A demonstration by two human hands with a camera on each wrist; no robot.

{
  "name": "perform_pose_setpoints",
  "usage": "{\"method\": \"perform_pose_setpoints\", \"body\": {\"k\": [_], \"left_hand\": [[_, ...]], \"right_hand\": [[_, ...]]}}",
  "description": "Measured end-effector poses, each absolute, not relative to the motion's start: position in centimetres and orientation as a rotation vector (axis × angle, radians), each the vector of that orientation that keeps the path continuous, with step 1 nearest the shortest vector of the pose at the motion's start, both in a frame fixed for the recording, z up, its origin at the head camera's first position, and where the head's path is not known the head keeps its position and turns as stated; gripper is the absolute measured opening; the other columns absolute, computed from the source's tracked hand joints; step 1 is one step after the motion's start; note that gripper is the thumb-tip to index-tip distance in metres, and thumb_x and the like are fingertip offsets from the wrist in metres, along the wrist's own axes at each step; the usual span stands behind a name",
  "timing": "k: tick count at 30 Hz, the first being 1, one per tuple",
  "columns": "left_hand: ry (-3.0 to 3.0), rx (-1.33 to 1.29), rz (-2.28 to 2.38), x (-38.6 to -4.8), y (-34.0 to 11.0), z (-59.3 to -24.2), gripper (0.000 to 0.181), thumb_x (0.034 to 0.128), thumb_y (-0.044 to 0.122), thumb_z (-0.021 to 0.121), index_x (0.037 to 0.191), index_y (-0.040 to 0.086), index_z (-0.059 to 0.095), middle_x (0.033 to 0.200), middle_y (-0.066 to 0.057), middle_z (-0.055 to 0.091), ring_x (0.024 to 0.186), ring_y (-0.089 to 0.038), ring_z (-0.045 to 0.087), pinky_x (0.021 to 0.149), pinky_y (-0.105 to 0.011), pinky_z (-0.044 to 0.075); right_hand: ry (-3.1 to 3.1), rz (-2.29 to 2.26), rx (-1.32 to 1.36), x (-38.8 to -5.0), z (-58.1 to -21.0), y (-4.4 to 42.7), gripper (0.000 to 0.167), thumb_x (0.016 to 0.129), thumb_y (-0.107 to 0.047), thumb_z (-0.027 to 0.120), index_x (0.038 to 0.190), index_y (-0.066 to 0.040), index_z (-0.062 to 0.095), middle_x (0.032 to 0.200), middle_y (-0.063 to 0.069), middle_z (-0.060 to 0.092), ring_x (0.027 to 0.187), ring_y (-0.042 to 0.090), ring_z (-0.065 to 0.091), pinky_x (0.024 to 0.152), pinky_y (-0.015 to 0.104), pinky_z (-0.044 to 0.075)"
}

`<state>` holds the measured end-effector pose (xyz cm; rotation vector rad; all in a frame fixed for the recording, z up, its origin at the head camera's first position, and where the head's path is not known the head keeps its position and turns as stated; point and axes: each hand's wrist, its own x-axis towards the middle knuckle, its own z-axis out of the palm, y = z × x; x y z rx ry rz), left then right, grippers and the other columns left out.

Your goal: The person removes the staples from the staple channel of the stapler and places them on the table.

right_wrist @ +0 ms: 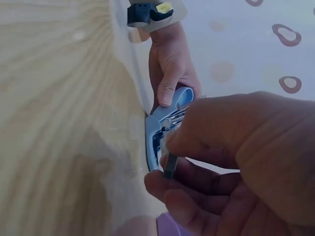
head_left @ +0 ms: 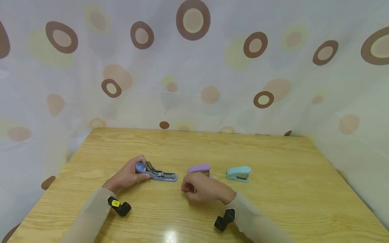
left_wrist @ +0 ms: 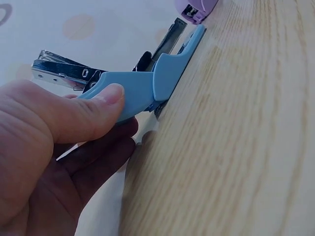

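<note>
A blue stapler (head_left: 165,176) lies on the table with its top swung back and its metal staple channel bared. My left hand (head_left: 129,175) grips its raised end, the thumb pressed along the blue cover (left_wrist: 129,88) in the left wrist view. Just right of that stapler, my right hand (head_left: 203,187) hovers low over the table. Between its thumb and fingers it pinches a small strip of staples (right_wrist: 170,166), mostly hidden by the fingers. Behind the right hand stands a purple stapler (head_left: 199,167), partly covered by it.
Farther right a teal stapler (head_left: 238,171) rests on the wooden table (head_left: 288,202). A patterned cloth (head_left: 188,101) hangs behind the table and along its sides. Each wrist carries a small black camera.
</note>
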<state>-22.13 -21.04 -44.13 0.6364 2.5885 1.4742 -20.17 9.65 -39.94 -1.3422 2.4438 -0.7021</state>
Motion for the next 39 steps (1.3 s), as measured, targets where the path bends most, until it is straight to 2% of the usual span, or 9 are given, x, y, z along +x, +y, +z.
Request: {"method": "perform_pose_setpoints", "body": {"k": [11,17,24,28,34,39], "left_hand": [[2.594,0.593,1.467,-22.2,-21.7,-43.6,0.026,0.0827,0.002,0.072,0.091,0.003,0.048,0.088,-0.007,0.053,0.078,-0.018,0.047,0.07,-0.025,0.038],[2.57,0.587,1.476,-21.9,-21.5,-43.3,0.028,0.083,0.002,0.072,0.092,0.001,0.046,0.087,-0.008,0.052,0.076,-0.018,0.046,0.068,-0.024,0.038],[2.575,0.579,1.465,-21.8,-21.0,-43.1,0.026,0.0835,0.003,0.072,0.094,0.001,0.048,0.092,-0.009,0.054,0.082,-0.021,0.047,0.071,-0.025,0.039],[2.597,0.583,1.466,-21.8,-21.1,-43.3,0.027,0.0819,0.004,0.074,0.095,0.002,0.05,0.093,-0.009,0.054,0.082,-0.02,0.048,0.071,-0.025,0.04],[2.589,0.601,1.469,-22.0,-21.4,-43.7,0.033,0.0777,0.009,0.079,0.102,0.005,0.058,0.098,-0.01,0.061,0.084,-0.019,0.053,0.074,-0.024,0.045],[2.585,0.617,1.465,-22.1,-21.6,-43.8,0.04,0.0758,0.016,0.082,0.109,0.01,0.06,0.104,-0.008,0.064,0.09,-0.019,0.057,0.08,-0.024,0.046]], "right_hand": [[2.531,-0.605,-1.273,-18.1,-40.4,12.2,0.012,0.085,-0.003,0.064,0.095,-0.009,0.064,0.078,-0.008,0.055,0.069,-0.001,0.046,0.065,0.015,0.044],[2.502,-0.584,-1.223,-17.6,-40.9,12.7,0.009,0.086,-0.005,0.066,0.09,-0.013,0.062,0.081,-0.009,0.056,0.069,-0.001,0.046,0.064,0.015,0.044],[2.508,-0.555,-1.264,-17.3,-41.1,13.0,0.009,0.088,-0.005,0.064,0.092,-0.012,0.06,0.086,-0.006,0.054,0.073,0.0,0.044,0.066,0.015,0.043],[2.504,-0.565,-1.244,-17.2,-40.9,13.1,0.011,0.089,-0.007,0.063,0.099,-0.01,0.059,0.088,-0.005,0.053,0.075,0.001,0.044,0.068,0.015,0.043],[2.523,-0.694,-1.157,-17.4,-40.8,13.6,0.032,0.092,-0.01,0.059,0.121,-0.001,0.049,0.081,-0.008,0.051,0.069,0.0,0.045,0.066,0.018,0.044],[2.62,-0.849,-1.17,-18.5,-41.2,14.5,0.027,0.093,-0.004,0.055,0.118,0.002,0.046,0.075,-0.007,0.05,0.062,-0.001,0.042,0.059,0.018,0.042]]}}
